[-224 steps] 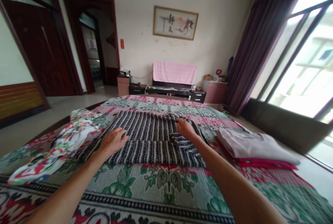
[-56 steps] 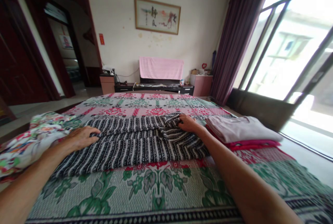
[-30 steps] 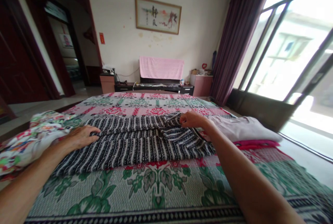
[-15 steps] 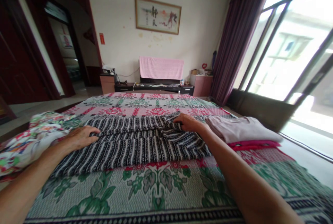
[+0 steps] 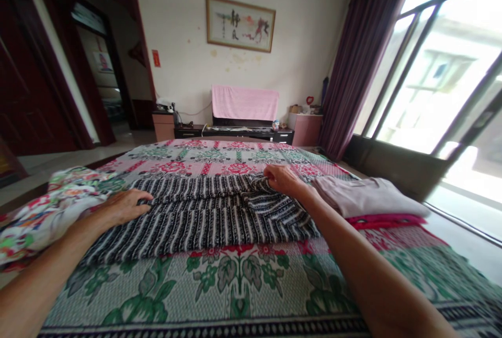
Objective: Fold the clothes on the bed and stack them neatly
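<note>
A black-and-white striped garment (image 5: 204, 217) lies spread across the flowered bed cover (image 5: 235, 285) in front of me. My left hand (image 5: 120, 207) rests on its left part, fingers curled around a fold of the cloth. My right hand (image 5: 284, 178) sits at the garment's far right corner, fingers pinched on the bunched fabric there.
A crumpled floral garment (image 5: 47, 212) lies at my left. Folded clothes, a pale one (image 5: 364, 196) over a pink one (image 5: 388, 219), sit at my right. Beyond the bed stand a low cabinet with a pink cloth (image 5: 245, 102), a doorway (image 5: 105, 76) and a large window (image 5: 443, 87).
My right hand lifted the garment's far right corner a second ago, lowered it, and has now shifted slightly right on the bunched fabric. My left hand has stayed in place.
</note>
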A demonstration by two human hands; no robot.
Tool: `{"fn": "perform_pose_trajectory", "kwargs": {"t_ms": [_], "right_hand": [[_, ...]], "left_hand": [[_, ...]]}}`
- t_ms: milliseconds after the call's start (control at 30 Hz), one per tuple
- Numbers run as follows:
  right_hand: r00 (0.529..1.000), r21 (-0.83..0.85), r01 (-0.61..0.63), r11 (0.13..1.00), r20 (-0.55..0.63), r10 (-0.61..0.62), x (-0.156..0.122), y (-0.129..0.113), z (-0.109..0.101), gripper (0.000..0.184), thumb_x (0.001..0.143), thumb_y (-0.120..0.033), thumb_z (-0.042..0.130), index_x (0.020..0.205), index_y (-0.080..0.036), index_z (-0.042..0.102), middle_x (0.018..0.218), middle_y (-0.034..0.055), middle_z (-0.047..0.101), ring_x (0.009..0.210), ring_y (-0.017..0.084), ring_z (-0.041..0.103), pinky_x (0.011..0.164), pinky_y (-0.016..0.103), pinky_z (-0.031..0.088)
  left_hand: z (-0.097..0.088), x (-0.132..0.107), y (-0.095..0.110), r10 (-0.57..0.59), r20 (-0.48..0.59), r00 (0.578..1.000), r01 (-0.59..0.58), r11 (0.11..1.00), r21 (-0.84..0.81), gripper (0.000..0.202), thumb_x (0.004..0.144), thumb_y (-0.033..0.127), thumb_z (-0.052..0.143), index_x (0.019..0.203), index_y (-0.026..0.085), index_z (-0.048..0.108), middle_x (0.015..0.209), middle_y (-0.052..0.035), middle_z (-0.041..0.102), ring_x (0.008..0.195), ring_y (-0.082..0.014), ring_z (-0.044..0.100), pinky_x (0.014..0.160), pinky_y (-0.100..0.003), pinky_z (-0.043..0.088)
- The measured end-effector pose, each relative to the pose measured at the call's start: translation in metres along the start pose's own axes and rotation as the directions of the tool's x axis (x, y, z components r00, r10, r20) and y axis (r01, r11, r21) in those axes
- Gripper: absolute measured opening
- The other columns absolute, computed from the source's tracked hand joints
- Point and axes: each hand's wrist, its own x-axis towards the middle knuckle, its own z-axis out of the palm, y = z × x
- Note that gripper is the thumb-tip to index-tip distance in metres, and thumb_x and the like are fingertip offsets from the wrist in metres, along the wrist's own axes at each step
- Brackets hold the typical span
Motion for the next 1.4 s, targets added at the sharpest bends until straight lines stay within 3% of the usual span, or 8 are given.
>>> {"fn": "perform_pose_trajectory", "kwargs": {"t_ms": [200,333,500,800,933,1133,1333,1400], "right_hand": [[0.913,0.397,-0.081,0.914,0.398,-0.092,-0.003,0.011,0.001,0.027,0.072,-0.008,0.055,0.094,-0.017,0.067,0.082,-0.0005,0.07,0.073,0.011,0.062,0.067,0.021,0.046],[0.973,0.429,-0.197,0.882,0.199,0.12,-0.002,0.033,-0.003,0.024,0.076,-0.012,0.052,0.094,-0.017,0.067,0.086,0.0012,0.071,0.073,0.011,0.063,0.07,0.022,0.048],[0.953,0.233,-0.284,0.93,-0.033,0.3,-0.004,0.054,-0.006,0.017,0.073,-0.018,0.056,0.081,-0.017,0.071,0.077,0.0027,0.07,0.073,0.014,0.062,0.071,0.025,0.046],[0.962,0.083,0.052,0.995,0.265,-0.072,-0.008,0.03,0.011,0.028,0.064,-0.013,0.059,0.088,-0.017,0.071,0.083,0.0019,0.07,0.074,0.014,0.06,0.066,0.022,0.042],[0.963,-0.05,0.006,0.999,0.27,0.008,-0.008,0.02,0.016,0.026,0.072,-0.015,0.053,0.088,-0.02,0.072,0.088,0.0043,0.071,0.082,0.017,0.062,0.071,0.023,0.042],[0.993,-0.083,-0.077,0.994,0.082,0.083,-0.004,0.007,0.011,0.028,0.077,-0.018,0.049,0.093,-0.02,0.071,0.087,0.0042,0.071,0.078,0.016,0.062,0.069,0.022,0.041],[0.922,-0.048,0.084,0.995,0.384,-0.059,-0.005,0.01,0.007,0.029,0.068,-0.007,0.049,0.078,-0.019,0.073,0.077,0.0035,0.072,0.072,0.015,0.062,0.063,0.022,0.039],[0.933,-0.05,0.069,0.996,0.357,-0.047,-0.004,0.009,0.004,0.03,0.071,-0.007,0.047,0.079,-0.02,0.074,0.079,0.0038,0.072,0.074,0.016,0.063,0.066,0.022,0.04]], "left_hand": [[0.002,0.002,-0.002,-0.01,-0.009,1.0,0.01,1.0,-0.012,0.047,0.074,0.041,0.046,0.112,0.022,0.065,0.115,-0.0091,0.063,0.106,-0.0251,0.057,0.091,-0.034,0.041],[0.002,0.002,-0.002,-0.002,-0.014,1.0,0.002,1.0,-0.017,0.048,0.073,0.042,0.045,0.111,0.021,0.066,0.114,-0.0096,0.064,0.105,-0.026,0.058,0.09,-0.035,0.042],[0.001,0.001,-0.001,0.009,0.008,1.0,-0.009,1.0,-0.005,0.05,0.074,0.041,0.042,0.113,0.02,0.065,0.112,-0.0103,0.063,0.103,-0.0265,0.058,0.088,-0.035,0.042],[0.005,0.003,-0.006,0.024,-0.016,1.0,-0.024,1.0,-0.018,0.049,0.074,0.042,0.044,0.112,0.02,0.066,0.116,-0.01,0.063,0.107,-0.0263,0.058,0.092,-0.035,0.041],[0.004,0.001,-0.004,0.027,-0.025,0.999,-0.028,0.999,-0.032,0.049,0.074,0.042,0.044,0.111,0.02,0.066,0.116,-0.0095,0.063,0.105,-0.0254,0.058,0.092,-0.035,0.041],[0.003,0.0,-0.001,0.013,-0.033,0.999,-0.014,1.0,-0.026,0.048,0.073,0.041,0.045,0.111,0.021,0.066,0.114,-0.0085,0.064,0.104,-0.0245,0.058,0.091,-0.034,0.042],[-0.001,-0.001,0.003,0.015,0.001,1.0,-0.015,1.0,0.02,0.049,0.075,0.041,0.041,0.113,0.021,0.065,0.117,-0.0084,0.063,0.107,-0.024,0.058,0.092,-0.033,0.041],[-0.001,-0.002,0.004,0.014,0.016,1.0,-0.015,0.999,0.036,0.05,0.075,0.041,0.041,0.115,0.021,0.064,0.119,-0.0085,0.063,0.108,-0.024,0.058,0.092,-0.033,0.041]]}}
